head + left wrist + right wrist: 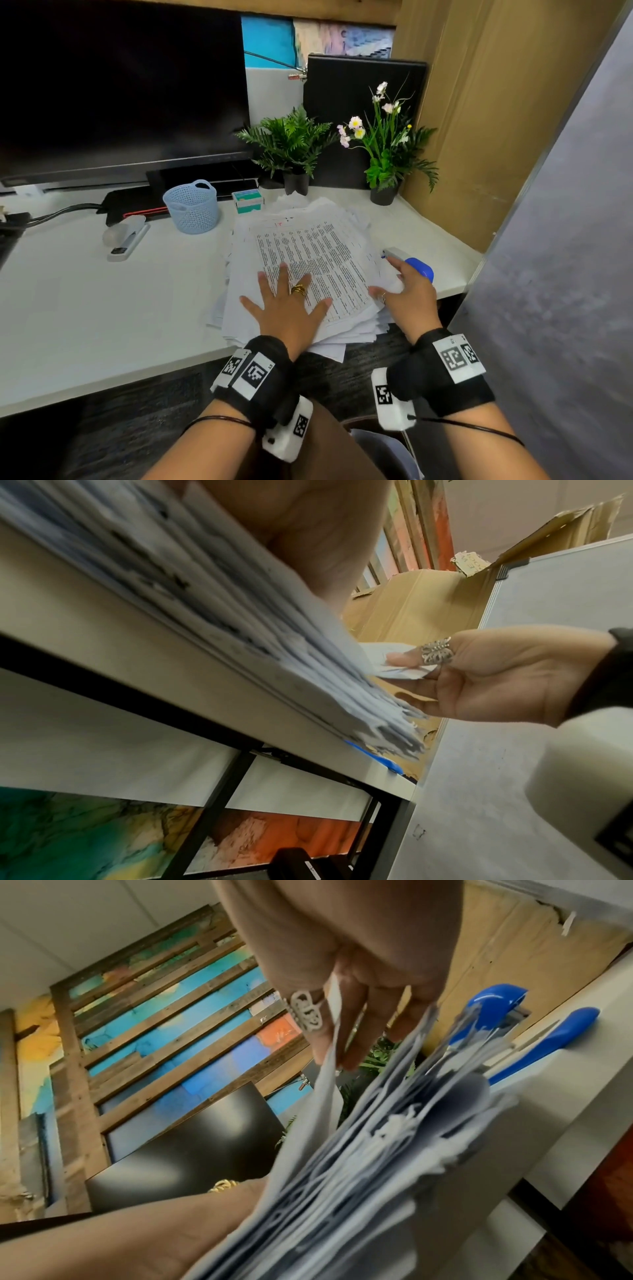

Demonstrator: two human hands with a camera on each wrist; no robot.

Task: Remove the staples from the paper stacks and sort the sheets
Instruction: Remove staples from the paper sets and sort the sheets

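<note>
A thick, untidy stack of printed sheets (308, 253) lies at the desk's front edge, partly overhanging it. My left hand (287, 301) lies flat on top of the stack with its fingers spread, pressing down. My right hand (400, 291) is at the stack's right side. In the left wrist view the right hand (496, 674) pinches the corner of a sheet (394, 666) between its ringed thumb and its fingers. The right wrist view shows that sheet (329, 1069) lifted off the fanned stack (377, 1150). A blue and white stapling tool (411, 262) lies just beyond the right hand.
On the white desk (102, 308) a grey stapler (125, 238) lies at the left. A blue basket (191, 205) and a small staple box (247, 201) stand behind the stack. Two potted plants (291, 147) and a monitor (120, 85) are at the back. A partition (565, 240) closes the right.
</note>
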